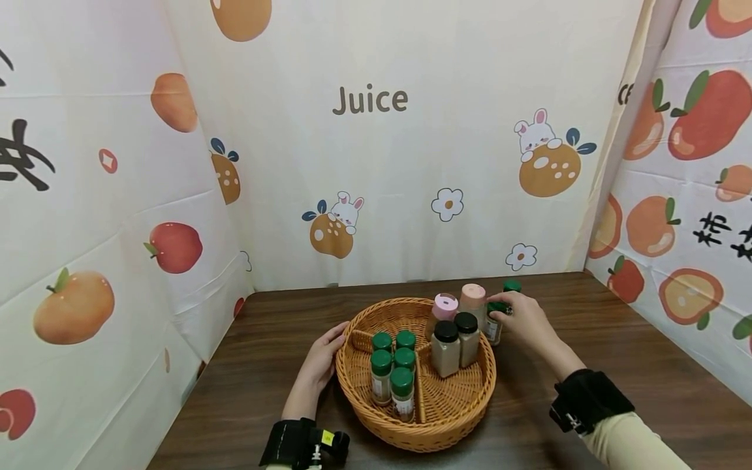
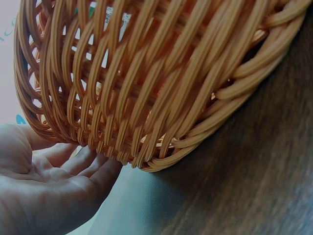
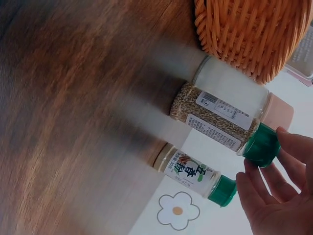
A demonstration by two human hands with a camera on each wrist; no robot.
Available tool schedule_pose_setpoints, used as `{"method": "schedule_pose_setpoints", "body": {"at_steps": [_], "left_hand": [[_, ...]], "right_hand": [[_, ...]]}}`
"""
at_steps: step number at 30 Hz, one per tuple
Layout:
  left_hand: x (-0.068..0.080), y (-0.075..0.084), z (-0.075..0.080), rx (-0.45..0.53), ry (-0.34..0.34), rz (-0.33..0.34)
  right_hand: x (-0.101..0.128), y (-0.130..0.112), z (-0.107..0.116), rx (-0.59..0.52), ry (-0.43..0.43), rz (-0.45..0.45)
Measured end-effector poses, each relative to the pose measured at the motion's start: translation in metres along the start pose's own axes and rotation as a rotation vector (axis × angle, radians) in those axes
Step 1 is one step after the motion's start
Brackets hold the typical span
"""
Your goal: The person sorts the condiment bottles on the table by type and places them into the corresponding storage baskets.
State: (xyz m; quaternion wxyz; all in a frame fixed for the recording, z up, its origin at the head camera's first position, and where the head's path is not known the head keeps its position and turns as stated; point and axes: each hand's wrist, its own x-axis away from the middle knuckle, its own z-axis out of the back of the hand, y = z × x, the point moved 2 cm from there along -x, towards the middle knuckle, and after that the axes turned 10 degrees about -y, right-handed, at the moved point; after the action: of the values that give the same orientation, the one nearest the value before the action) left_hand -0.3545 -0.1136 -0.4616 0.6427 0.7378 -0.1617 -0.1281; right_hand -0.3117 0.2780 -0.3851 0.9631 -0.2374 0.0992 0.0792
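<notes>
A round wicker basket [image 1: 382, 421] with dividers stands on the dark wooden table [image 1: 646, 365]. My left hand [image 1: 335, 339] lies flat against its left wall, fingers relaxed; the left wrist view shows the palm [image 2: 49, 186] beside the weave [image 2: 161, 83]. Outside the basket's right rim, my right hand [image 1: 502, 312] pinches the green cap [image 3: 261, 144] of a seed-filled jar [image 3: 220, 115] that stands on the table. A second green-capped jar [image 3: 193, 174] stands just behind it, untouched.
In the basket, several green-lidded jars [image 1: 393, 372] fill the left compartment and two black-lidded jars [image 1: 446, 349] the right. Two pink-lidded bottles [image 1: 444, 307] stand at its back rim. Fruit-printed cloth walls [image 1: 370, 163] enclose the table on three sides.
</notes>
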Motion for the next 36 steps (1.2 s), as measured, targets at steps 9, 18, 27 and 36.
{"method": "schedule_pose_setpoints", "body": {"at_steps": [9,18,27,36], "left_hand": [[-0.001,0.001,0.0,0.001,-0.006,-0.001],[0.0,0.002,-0.002,-0.008,-0.008,-0.001],[0.0,0.002,0.0,-0.008,-0.008,0.005],[0.001,0.002,0.0,-0.018,-0.012,0.003]], "right_hand": [[-0.003,0.004,-0.002,-0.016,0.001,-0.057],[0.005,-0.001,0.011,0.021,0.05,-0.02],[0.011,-0.007,0.025,0.031,0.096,0.034],[0.014,-0.019,0.041,0.034,0.132,0.074]]}}
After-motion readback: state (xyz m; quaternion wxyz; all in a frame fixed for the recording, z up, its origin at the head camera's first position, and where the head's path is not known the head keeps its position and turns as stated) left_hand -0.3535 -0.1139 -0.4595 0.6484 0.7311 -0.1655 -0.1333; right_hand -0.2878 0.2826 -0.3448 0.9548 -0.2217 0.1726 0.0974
